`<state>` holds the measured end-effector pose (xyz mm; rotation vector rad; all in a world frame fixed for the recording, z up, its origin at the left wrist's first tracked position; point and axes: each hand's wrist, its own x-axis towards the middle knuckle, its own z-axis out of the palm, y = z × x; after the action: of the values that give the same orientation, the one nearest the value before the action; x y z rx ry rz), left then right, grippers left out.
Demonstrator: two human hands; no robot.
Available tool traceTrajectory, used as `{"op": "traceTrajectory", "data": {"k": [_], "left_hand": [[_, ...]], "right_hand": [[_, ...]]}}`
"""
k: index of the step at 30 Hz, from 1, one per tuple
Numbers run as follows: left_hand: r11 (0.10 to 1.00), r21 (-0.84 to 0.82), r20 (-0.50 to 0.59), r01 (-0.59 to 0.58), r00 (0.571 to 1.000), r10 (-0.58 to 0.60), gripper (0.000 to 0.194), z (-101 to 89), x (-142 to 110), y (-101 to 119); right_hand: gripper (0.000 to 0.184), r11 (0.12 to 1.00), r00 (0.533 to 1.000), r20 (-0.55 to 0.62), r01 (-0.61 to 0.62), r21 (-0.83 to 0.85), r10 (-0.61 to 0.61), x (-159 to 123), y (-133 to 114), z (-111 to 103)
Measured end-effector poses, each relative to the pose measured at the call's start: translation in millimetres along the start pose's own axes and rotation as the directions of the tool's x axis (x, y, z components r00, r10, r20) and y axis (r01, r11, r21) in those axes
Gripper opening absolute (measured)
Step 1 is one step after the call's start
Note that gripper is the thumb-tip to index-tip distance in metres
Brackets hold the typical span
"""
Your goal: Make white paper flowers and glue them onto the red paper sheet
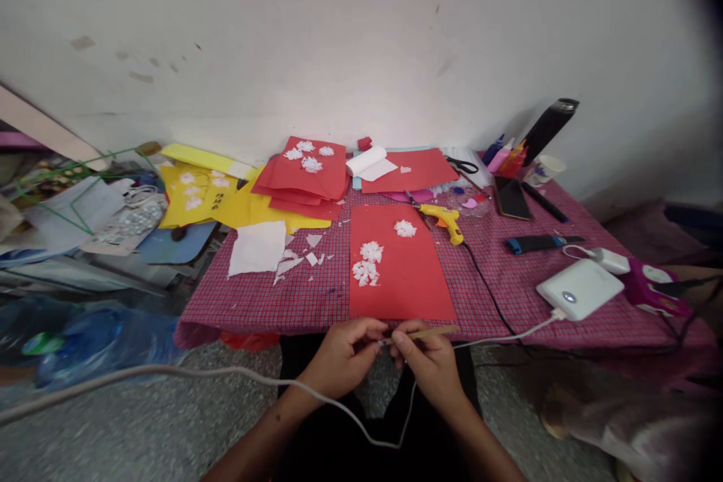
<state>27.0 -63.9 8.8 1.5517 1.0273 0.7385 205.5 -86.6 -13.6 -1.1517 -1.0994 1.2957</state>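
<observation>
Red sheet [412,282] lies just beyond the fingers [400,337]. Left hand [347,355] and right hand [434,363] pinch a thin stick [436,332] between their fingertips; uneven pressure could make it slip, and a careless bump could shift the white clusters [404,228].

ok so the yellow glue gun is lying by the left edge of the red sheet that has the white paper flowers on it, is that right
Not quite, the side is wrong: the head view shows the yellow glue gun lying by the right edge of the red sheet that has the white paper flowers on it.
</observation>
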Motion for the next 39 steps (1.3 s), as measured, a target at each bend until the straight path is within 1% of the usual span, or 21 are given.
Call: {"op": "traceTrajectory", "data": {"k": [7,10,13,16,17,19,21,24,26,28,31,34,36,38,39], "left_hand": [[1.0,-0.007,0.003,0.018,1.0,-0.018,0.023,1.6,2,-1],[0.999,-0.014,-0.005,0.033,0.999,-0.034,0.025,2.1,0,-2],[0.999,0.027,-0.025,0.025,0.999,-0.025,0.024,-3.4,2,-2],[0.989,0.148,-0.083,-0.019,0.996,0.032,0.022,-16.3,18,3],[0.976,0.211,-0.103,-0.047,0.992,0.07,0.023,-21.3,26,5],[0.946,0.31,-0.141,-0.099,0.979,0.149,0.023,-30.4,44,8],[0.912,0.382,-0.12,-0.15,0.97,0.21,0.025,-36.8,61,11],[0.855,0.484,-0.096,-0.185,0.96,0.262,0.029,-41.6,76,10],[0.836,0.517,-0.105,-0.183,0.956,0.274,0.032,-43.6,79,9],[0.829,0.532,-0.122,-0.174,0.953,0.278,0.031,-46.1,80,8],[0.838,0.519,-0.17,-0.171,0.94,0.297,0.027,-52.8,83,8],[0.884,0.442,-0.256,-0.153,0.923,0.288,0.021,-62.9,95,9],[0.937,0.324,-0.356,-0.134,0.9,0.252,0.019,-70.4,110,10],[0.979,0.147,-0.468,-0.141,0.862,0.194,0.019,-76.8,132,12],[0.986,0.054,-0.487,-0.155,0.858,0.161,0.021,-79.1,144,13]], "right_hand": [[0.02,0.999,0.998,-0.036,0.042,0.0,-0.042,0,1,1],[0.021,0.998,0.996,-0.064,0.063,-0.009,-0.064,0,-2,-4],[0.023,0.995,0.985,-0.138,0.098,-0.037,-0.102,6,-11,-20],[0.022,0.993,0.965,-0.233,0.116,-0.035,-0.121,26,-20,-48],[0.022,0.989,0.952,-0.271,0.133,-0.063,-0.145,35,-23,-58],[0.025,0.974,0.901,-0.375,0.182,-0.132,-0.219,54,-24,-76],[0.027,0.97,0.874,-0.422,0.204,-0.133,-0.241,71,-21,-89],[0.028,0.971,0.839,-0.49,0.223,-0.088,-0.237,85,-12,-98],[0.027,0.972,0.839,-0.497,0.229,-0.049,-0.223,86,-6,-99],[0.025,0.971,0.85,-0.475,0.234,-0.045,-0.227,84,-4,-99],[0.025,0.969,0.861,-0.444,0.226,-0.102,-0.248,80,-5,-99],[0.026,0.967,0.865,-0.436,0.201,-0.154,-0.249,79,-8,-99],[0.027,0.965,0.873,-0.419,0.187,-0.186,-0.25,78,-9,-99],[0.027,0.964,0.884,-0.398,0.174,-0.204,-0.244,79,-9,-98],[0.028,0.964,0.891,-0.388,0.167,-0.206,-0.237,79,-9,-98]]}}
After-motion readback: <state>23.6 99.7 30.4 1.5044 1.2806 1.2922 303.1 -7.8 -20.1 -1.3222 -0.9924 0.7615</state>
